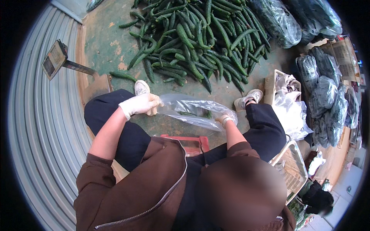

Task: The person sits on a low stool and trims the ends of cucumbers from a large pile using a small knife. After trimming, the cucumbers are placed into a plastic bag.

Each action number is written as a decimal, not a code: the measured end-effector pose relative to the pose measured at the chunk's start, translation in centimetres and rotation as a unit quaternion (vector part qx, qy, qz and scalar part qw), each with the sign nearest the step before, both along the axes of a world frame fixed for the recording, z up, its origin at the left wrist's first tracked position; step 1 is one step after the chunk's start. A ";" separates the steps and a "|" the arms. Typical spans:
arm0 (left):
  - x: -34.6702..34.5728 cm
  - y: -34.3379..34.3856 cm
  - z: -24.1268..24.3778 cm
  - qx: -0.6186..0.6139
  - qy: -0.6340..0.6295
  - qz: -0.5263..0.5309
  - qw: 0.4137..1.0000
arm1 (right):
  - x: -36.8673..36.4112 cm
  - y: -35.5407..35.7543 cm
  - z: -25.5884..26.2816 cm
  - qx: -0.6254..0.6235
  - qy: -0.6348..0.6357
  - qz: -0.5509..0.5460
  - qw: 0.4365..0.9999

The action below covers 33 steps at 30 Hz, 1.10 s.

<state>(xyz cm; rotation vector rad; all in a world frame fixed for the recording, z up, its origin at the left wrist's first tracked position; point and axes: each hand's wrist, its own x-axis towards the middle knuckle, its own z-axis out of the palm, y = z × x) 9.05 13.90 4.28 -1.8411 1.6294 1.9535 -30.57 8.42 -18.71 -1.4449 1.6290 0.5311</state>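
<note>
A clear plastic bag is stretched between my two gloved hands, low over the floor and between my shoes. My left hand, in a whitish glove, grips the bag's left end with bent fingers. Inside the mouth of the bag at its right end is my right hand, also gloved; the plastic covers its fingers, so their grip cannot be made out. Green cucumbers show through or within the bag. Just beyond it lies a large heap of cucumbers, with a single cucumber apart on the left.
A platform scale with a display stands at the left by a corrugated metal wall. Filled plastic bags are stacked at the right. Nearer are a crate of white plastic, an open crate and a red plastic frame below me.
</note>
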 end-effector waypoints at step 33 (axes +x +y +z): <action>-5.5 -1.6 -2.1 -0.283 -0.113 -0.219 0.927 | 15.2 -7.2 3.6 -0.279 -0.221 -0.102 0.929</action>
